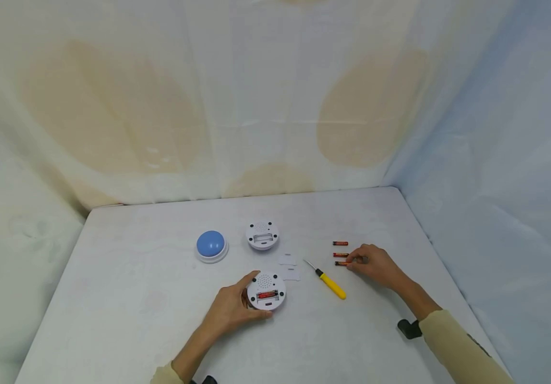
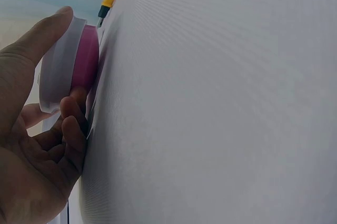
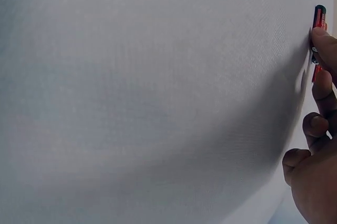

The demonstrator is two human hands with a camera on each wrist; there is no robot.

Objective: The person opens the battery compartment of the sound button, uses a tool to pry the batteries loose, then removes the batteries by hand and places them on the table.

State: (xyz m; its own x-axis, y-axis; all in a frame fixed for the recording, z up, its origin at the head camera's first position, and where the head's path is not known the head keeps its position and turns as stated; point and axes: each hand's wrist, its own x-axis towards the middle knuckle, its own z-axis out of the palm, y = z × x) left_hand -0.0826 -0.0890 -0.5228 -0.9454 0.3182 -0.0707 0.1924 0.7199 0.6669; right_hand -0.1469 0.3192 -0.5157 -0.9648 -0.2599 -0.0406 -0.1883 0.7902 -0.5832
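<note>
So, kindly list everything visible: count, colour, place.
Domed device: 1, blue-white, back left
Upturned device: 1, white, back centre
Gripped device: 1, white-pink, front centre
Inserted batteries: at least 1, red, inside
Covers: 2, white, centre
Screwdriver: 1, yellow-black, centre right
Loose batteries: 3, red-black, right
Table: 1, white, underneath
Walls: 3, pale, around
Wrist units: 2, black, wrists
Sleeves: 2, beige, forearms
Left hand: 1, gripping device
Right hand: 1, pinching battery

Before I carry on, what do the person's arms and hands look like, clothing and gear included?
The left hand and right hand wear no gloves. The left sleeve and right sleeve are pale khaki. A black wrist camera shows beside the right cuff, and a dark strip marks that sleeve.
</note>
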